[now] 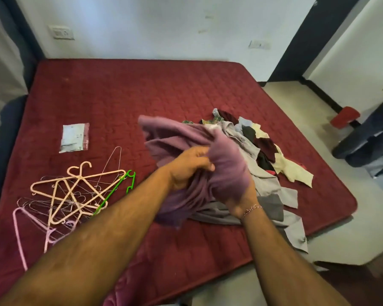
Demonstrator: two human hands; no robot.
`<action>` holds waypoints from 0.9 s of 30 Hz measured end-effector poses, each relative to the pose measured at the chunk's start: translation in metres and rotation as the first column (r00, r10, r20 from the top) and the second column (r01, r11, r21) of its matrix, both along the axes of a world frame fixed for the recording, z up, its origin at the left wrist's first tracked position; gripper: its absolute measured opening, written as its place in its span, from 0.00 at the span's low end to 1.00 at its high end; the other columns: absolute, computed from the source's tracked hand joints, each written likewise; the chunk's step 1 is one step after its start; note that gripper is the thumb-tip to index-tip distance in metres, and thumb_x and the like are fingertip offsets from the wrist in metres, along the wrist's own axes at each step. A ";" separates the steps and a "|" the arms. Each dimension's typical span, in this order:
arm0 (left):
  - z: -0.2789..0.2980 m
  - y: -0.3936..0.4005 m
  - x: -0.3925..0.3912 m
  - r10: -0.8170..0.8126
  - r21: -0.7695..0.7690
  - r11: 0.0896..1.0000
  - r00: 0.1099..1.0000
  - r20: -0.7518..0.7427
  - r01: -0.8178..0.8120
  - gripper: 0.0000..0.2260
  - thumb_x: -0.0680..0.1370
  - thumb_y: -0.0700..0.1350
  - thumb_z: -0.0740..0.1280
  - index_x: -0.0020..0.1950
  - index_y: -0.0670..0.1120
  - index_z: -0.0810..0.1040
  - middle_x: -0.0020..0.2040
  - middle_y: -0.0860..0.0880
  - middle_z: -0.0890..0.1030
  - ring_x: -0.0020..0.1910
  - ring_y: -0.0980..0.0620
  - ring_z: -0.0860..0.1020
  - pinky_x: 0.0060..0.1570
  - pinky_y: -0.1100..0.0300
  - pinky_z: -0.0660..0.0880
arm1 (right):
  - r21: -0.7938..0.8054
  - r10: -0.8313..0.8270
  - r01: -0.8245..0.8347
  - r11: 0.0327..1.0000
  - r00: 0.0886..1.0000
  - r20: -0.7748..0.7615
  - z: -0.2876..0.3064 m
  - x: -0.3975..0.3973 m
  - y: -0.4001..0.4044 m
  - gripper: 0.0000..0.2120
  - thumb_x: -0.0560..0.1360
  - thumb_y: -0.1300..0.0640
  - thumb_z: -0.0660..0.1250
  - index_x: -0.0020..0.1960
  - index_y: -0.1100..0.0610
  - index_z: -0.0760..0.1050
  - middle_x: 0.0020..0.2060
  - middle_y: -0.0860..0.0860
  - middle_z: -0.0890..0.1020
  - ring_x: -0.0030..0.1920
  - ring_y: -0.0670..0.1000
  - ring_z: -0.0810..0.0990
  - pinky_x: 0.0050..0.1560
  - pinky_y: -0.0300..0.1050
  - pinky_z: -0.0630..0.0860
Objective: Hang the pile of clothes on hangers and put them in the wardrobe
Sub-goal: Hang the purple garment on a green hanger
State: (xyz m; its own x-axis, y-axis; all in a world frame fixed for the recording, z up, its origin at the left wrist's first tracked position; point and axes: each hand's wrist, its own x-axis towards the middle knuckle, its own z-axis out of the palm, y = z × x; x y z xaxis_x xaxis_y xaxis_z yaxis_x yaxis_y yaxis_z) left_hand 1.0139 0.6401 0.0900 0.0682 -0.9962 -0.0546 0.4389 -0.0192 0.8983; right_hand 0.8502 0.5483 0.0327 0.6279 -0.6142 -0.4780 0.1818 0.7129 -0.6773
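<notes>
A purple garment [175, 140] is lifted above the red mattress [119, 96], bunched between both hands. My left hand [190, 166] grips a fold of it from the left. My right hand [239, 199] is pushed up inside the cloth, so its fingers are hidden; only the wrist with a bracelet shows. The pile of clothes [263, 151], grey, maroon, black and cream pieces, lies right behind the garment. A heap of hangers [75, 195], peach, pink, green and thin wire ones, lies on the mattress to the left.
A flat plastic packet [74, 138] lies on the mattress beyond the hangers. A dark chair [367, 138] and a red stool [344, 117] stand on the floor to the right. White walls close the far side. No wardrobe is in view.
</notes>
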 end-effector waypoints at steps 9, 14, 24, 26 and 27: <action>-0.091 0.048 -0.009 0.015 0.658 0.735 0.975 0.222 -0.161 0.18 0.80 0.61 0.69 0.60 0.48 0.81 0.53 0.47 0.85 0.46 0.49 0.82 0.38 0.57 0.78 | -0.310 0.275 -0.231 0.922 0.956 0.103 0.012 0.045 -0.008 0.22 0.73 0.67 0.63 0.66 0.58 0.80 0.67 0.62 0.79 0.70 0.65 0.75 0.74 0.64 0.68; -0.107 0.068 0.003 0.508 0.596 0.640 0.849 0.144 -0.484 0.13 0.70 0.52 0.70 0.53 0.52 0.79 0.43 0.51 0.75 0.38 0.56 0.72 0.37 0.60 0.70 | -0.328 0.343 -0.283 0.902 0.929 0.141 -0.001 0.042 -0.007 0.09 0.68 0.55 0.69 0.42 0.61 0.82 0.47 0.61 0.79 0.53 0.61 0.76 0.64 0.61 0.69; -0.058 0.049 -0.003 0.273 0.649 0.710 0.956 0.103 -0.273 0.21 0.82 0.58 0.61 0.43 0.43 0.82 0.33 0.44 0.82 0.28 0.49 0.81 0.24 0.58 0.79 | -0.744 0.549 -0.516 0.424 0.800 -0.241 0.040 0.056 0.017 0.14 0.74 0.61 0.67 0.30 0.63 0.77 0.25 0.53 0.78 0.30 0.48 0.73 0.35 0.42 0.70; -0.060 0.043 -0.007 0.398 0.581 0.721 0.912 0.099 -0.377 0.09 0.78 0.42 0.66 0.40 0.42 0.81 0.28 0.46 0.80 0.25 0.53 0.80 0.23 0.60 0.76 | -0.765 0.650 -0.583 0.275 0.699 -0.298 0.036 0.057 0.034 0.08 0.74 0.61 0.67 0.41 0.65 0.82 0.35 0.62 0.83 0.37 0.52 0.78 0.42 0.49 0.76; -0.061 0.042 -0.007 0.491 0.563 0.693 0.867 0.087 -0.450 0.12 0.80 0.38 0.63 0.38 0.43 0.79 0.25 0.47 0.78 0.23 0.54 0.78 0.23 0.61 0.75 | -0.775 0.677 -0.597 0.208 0.659 -0.327 0.030 0.056 0.040 0.06 0.75 0.61 0.68 0.48 0.63 0.82 0.41 0.61 0.84 0.41 0.51 0.80 0.47 0.50 0.78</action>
State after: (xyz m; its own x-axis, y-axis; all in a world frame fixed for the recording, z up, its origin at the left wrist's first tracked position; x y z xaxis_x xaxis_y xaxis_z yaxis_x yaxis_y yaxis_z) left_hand 1.0074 0.6826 0.0294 0.4953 -0.6282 -0.6000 0.5835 -0.2711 0.7655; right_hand 0.9063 0.5880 0.0630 0.9991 -0.0400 0.0119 0.0033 -0.2072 -0.9783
